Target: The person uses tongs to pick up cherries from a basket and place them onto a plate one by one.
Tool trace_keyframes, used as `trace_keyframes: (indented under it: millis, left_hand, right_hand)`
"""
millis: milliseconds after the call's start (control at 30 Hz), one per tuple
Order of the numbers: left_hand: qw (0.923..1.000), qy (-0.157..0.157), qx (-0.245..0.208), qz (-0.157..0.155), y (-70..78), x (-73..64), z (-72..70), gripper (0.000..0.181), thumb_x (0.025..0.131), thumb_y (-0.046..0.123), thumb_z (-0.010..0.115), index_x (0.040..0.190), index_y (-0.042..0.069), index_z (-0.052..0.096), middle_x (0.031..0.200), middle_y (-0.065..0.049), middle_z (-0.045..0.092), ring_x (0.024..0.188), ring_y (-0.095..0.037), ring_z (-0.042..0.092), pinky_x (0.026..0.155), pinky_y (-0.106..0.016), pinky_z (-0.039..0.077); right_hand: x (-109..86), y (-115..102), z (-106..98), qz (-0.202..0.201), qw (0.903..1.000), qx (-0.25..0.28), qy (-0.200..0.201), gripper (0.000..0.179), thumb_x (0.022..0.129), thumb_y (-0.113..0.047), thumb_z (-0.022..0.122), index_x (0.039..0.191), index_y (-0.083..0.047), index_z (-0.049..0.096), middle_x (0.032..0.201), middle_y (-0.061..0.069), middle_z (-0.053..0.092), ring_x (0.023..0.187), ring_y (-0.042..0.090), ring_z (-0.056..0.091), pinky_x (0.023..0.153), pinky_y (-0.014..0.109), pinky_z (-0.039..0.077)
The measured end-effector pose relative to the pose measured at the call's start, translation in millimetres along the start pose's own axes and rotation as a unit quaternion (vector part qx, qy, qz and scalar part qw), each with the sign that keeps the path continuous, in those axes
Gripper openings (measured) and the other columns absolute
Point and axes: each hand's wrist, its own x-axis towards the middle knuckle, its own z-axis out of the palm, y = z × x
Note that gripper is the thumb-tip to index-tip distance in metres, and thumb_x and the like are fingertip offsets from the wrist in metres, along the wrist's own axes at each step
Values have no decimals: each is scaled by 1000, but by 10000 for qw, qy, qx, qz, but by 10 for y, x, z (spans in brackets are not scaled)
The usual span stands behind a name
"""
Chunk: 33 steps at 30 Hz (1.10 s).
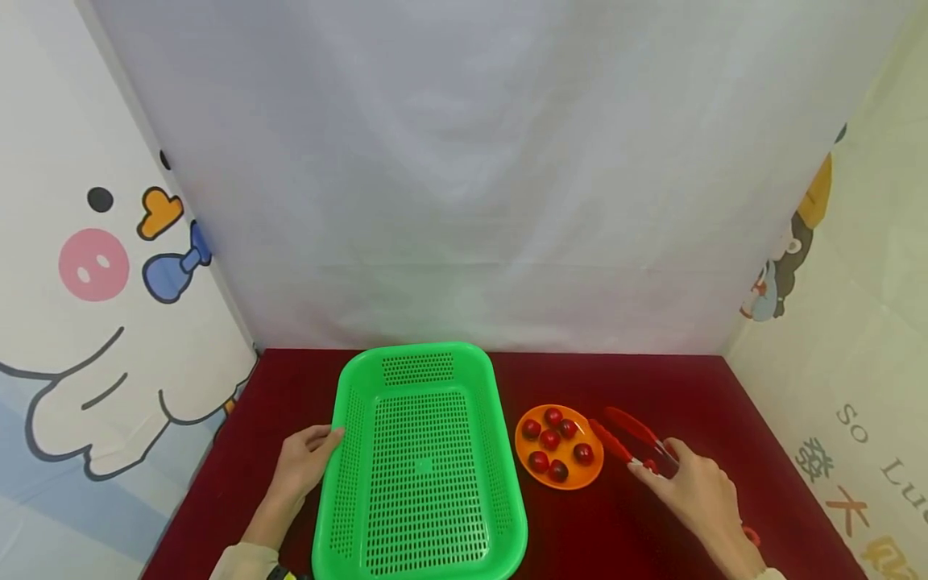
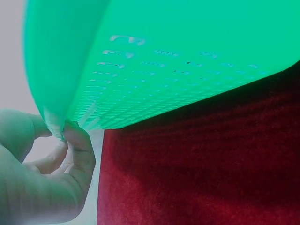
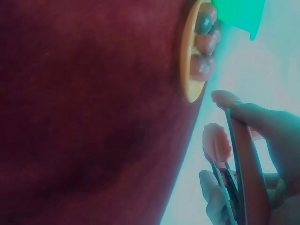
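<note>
A green plastic basket (image 1: pixel 424 467) with a slotted bottom lies lengthwise at the middle of the table. My left hand (image 1: pixel 304 463) pinches its left rim between thumb and fingers; the left wrist view shows the basket's underside (image 2: pixel 187 65) from below. To the basket's right is an orange plate (image 1: pixel 576 479) bearing several dark red, round fruits (image 1: pixel 549 439). My right hand (image 1: pixel 696 491) grips a pair of tongs (image 1: pixel 612 441) with red tips and metal arms. The tips are spread apart beside the plate's right edge, with nothing between them.
A dark red cloth (image 1: pixel 681 387) covers the table. A pale curtain (image 1: pixel 464 201) hangs along its back edge, with printed cloth panels (image 1: pixel 819 362) on both sides. The basket's right rim is close to the plate's left edge.
</note>
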Motion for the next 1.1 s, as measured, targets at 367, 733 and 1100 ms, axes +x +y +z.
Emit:
trace_keyframes:
  millis: [367,733,1100]
  left_hand:
    - [10000,-14,-27,-83,-17,14,6,56,109,29,53,148,-11,44,144,-35,49,134,-49,46,105,-61,44]
    - [10000,-25,-18,-61,-4,15,4,55,109,28,53,148,-11,45,144,-35,49,134,-49,47,105,-61,44]
    - [10000,-23,-2,-77,-11,20,2,55,109,28,53,147,-11,45,144,-35,49,134,-49,47,105,-60,44]
  right_hand:
    - [-80,273,55,615,9981,76,12,88,81,-65,78,129,6,57,66,4,58,59,22,49,52,35,44]
    - [-132,442,107,1092,9939,107,105,95,75,-73,79,124,4,55,72,10,61,57,25,49,50,36,41]
    - [-152,522,145,1436,9894,38,-210,106,73,-77,77,126,11,48,71,11,52,59,25,46,51,36,41]
